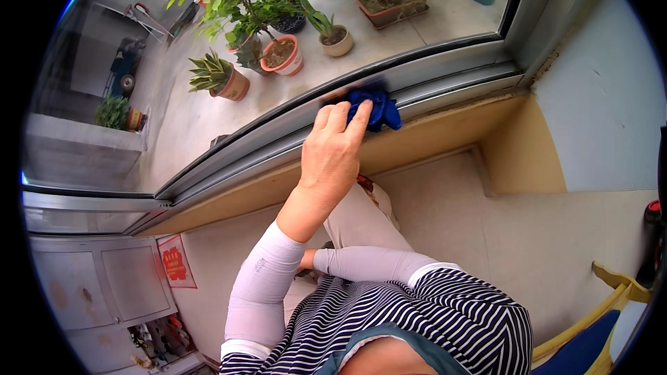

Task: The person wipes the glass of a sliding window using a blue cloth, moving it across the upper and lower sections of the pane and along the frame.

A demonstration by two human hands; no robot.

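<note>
My left hand (336, 138) presses a crumpled blue cloth (376, 109) against the lower metal frame (448, 88) of a window, fingers spread over the cloth. Some blur shows along the cloth's upper edge. My right forearm crosses in front of my body, above my bent leg (359, 219) in light trousers. Of my right hand (307, 259) only a small part near the wrist shows; my left forearm hides the rest. Below the frame runs a yellow-painted ledge (443, 127).
Behind the window glass stand several potted plants (281, 54) on a pale floor. A grey cabinet (135, 284) is at the lower left, with a red printed sheet (174, 260) beside it. A yellow wooden chair with a blue part (578, 344) stands at the lower right.
</note>
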